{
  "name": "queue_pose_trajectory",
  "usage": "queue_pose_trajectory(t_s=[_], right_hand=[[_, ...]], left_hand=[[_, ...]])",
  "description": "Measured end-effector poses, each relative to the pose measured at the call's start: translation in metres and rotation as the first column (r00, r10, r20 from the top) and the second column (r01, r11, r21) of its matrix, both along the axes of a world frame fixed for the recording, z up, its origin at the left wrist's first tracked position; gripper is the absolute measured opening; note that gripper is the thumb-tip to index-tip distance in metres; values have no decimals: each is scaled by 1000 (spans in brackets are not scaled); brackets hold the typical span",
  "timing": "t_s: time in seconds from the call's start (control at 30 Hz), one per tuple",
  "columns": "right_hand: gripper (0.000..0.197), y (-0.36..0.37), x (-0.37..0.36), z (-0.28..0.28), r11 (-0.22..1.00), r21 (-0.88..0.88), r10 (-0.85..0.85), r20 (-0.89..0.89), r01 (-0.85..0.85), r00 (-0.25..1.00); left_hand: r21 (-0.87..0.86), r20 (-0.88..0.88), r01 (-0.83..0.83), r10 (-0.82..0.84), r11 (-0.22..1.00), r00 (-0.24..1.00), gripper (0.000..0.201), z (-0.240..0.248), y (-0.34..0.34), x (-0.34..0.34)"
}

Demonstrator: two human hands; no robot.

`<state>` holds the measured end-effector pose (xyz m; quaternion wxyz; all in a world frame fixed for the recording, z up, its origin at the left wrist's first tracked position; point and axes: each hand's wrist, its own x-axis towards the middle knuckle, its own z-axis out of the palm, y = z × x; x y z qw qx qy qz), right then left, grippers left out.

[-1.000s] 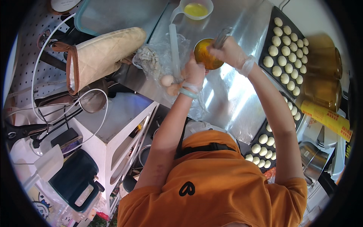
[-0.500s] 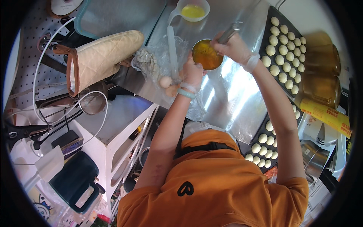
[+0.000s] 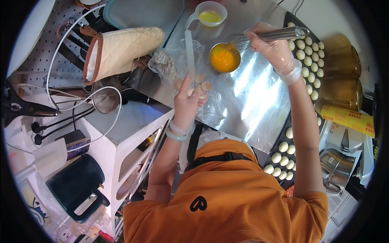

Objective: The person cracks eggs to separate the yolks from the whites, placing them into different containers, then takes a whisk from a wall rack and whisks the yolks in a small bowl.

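Observation:
My right hand [image 3: 272,46], in a clear plastic glove, grips the handle of a wire whisk [image 3: 285,33]. The whisk's wires point left, over the right rim of a small metal bowl [image 3: 236,67] of beaten orange egg. Orange egg clings to the wire tips. My gloved left hand [image 3: 187,100] is away from the bowl, index finger stretched out at the lower end of a white dipper's long handle [image 3: 189,50]. Its other fingers are loosely bent beside cracked eggshells [image 3: 206,86]. The dipper's cup [image 3: 221,11] holds pale yellow liquid at the back.
Crumpled clear plastic [image 3: 212,111] lies under the shells on the metal table [image 3: 259,121]. Dark trays of round dough balls [image 3: 310,77] line the right side. A quilted oven mitt [image 3: 121,48] is at left, above a strainer [image 3: 106,97] and white cables. Amber containers [image 3: 342,91] stand far right.
My left hand has let go of the bowl and moved down-left to the shells and dipper handle. My right hand has lifted the whisk and drawn it right, tipping it nearly level.

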<state>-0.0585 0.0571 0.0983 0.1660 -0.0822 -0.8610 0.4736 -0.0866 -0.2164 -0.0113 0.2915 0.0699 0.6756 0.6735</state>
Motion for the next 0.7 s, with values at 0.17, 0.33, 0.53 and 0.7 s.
queue_pose_trajectory(t_s=[0.17, 0.33, 0.53, 0.7], right_hand=[[16, -4, 4, 1, 1000, 2, -25, -7, 25, 1000], [17, -9, -2, -57, 997, -72, -34, 108, 42, 994], [15, -19, -4, -76, 998, 10, -59, 139, 59, 989], [19, -24, -14, -101, 993, -64, -81, 266, 101, 961]], left_hand=[[-94, 55, 6, -1, 996, 998, 54, -4, -43, 25], [-94, 97, -22, 31, 995, 995, 52, -4, -58, 36], [-106, 102, -59, 70, 993, 992, 52, -3, -65, 36], [-95, 83, -48, 56, 994, 995, 53, -1, -64, 33]])
